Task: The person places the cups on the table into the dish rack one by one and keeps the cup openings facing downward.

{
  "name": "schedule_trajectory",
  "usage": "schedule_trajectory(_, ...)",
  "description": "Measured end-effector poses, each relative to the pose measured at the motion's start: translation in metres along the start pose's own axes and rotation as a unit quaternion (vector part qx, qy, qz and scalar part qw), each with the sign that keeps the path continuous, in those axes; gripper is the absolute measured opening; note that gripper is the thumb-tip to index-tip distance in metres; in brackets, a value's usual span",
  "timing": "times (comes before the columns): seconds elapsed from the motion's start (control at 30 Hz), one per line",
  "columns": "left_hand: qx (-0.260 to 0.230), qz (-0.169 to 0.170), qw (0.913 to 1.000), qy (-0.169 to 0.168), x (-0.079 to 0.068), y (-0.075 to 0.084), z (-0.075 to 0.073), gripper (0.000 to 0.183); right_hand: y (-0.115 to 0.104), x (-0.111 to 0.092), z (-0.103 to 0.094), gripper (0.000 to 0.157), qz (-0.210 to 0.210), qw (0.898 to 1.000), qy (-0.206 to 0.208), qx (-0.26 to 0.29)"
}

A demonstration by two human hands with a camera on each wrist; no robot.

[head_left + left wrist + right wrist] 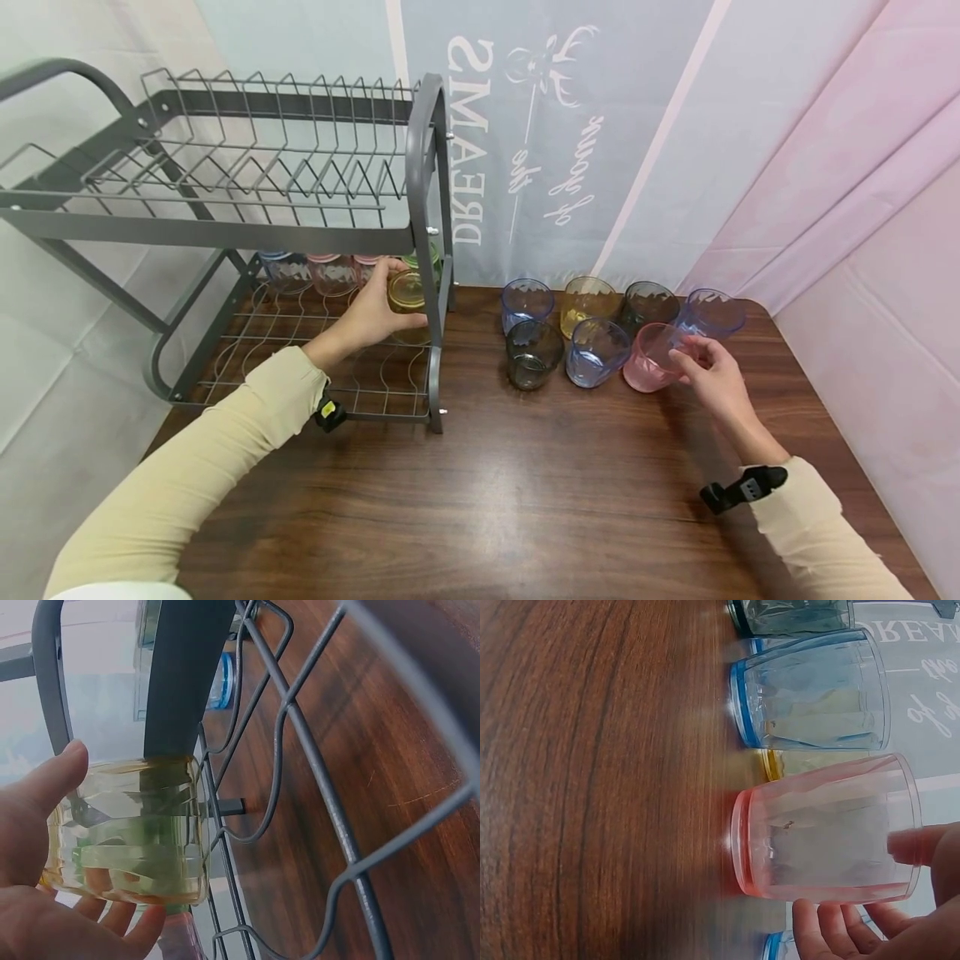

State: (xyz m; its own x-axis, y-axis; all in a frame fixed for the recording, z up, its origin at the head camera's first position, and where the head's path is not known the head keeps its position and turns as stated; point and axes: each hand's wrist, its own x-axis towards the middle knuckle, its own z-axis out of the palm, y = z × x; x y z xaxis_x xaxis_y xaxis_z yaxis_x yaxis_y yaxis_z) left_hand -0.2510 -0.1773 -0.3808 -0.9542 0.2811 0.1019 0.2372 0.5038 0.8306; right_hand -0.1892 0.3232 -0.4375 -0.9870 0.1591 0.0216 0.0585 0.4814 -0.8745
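Note:
My left hand (pixel 372 308) reaches into the lower tier of the rack and grips a yellow glass (pixel 407 292), base up. In the left wrist view its thumb and fingers lie on opposite sides of the yellow glass (pixel 135 832), close over the wire shelf (pixel 289 712). At the right, my right hand (pixel 712 375) holds a pink glass (pixel 648 360) by its upper side. The right wrist view has the thumb at the rim of the pink glass (pixel 825 832) and the other fingers along its side; the glass stands upright on the table.
A grey two-tier dish rack (pixel 300 237) stands at the left, its upright beside my left hand. Behind that hand, blue, pink and green glasses sit inverted on the lower tier, including a pink one (pixel 332 275). Upright blue (pixel 596 358), yellow (pixel 588 308) and dark glasses (pixel 534 358) neighbour the pink glass.

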Motion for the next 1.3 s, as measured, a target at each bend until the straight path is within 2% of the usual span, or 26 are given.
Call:
schedule_trajectory(0.23, -0.007, 0.004, 0.9999, -0.007, 0.002, -0.001, 0.002, 0.081, 0.001, 0.0, -0.001, 0.057, 0.008, 0.999, -0.043, 0.018)
schedule_trajectory(0.53, -0.008, -0.002, 0.9999, -0.014, 0.001, -0.002, 0.002, 0.082, -0.002, 0.006, -0.003, 0.061, 0.023, 0.994, -0.109, -0.001)
schedule_trajectory(0.87, -0.001, -0.004, 0.9997, -0.024, -0.002, 0.001, 0.001, 0.085, -0.005, 0.013, -0.005, 0.067, 0.056, 0.989, -0.137, 0.0)
schedule_trajectory(1.1, 0.016, -0.01, 0.9995, -0.027, -0.004, 0.005, -0.001, 0.096, -0.006, 0.016, -0.005, 0.055, 0.06, 0.986, -0.154, 0.009)
schedule_trajectory(1.3, 0.036, -0.012, 0.9989, -0.029, -0.013, 0.011, -0.015, 0.104, -0.007, 0.021, -0.005, 0.05, 0.08, 0.982, -0.173, 0.01)
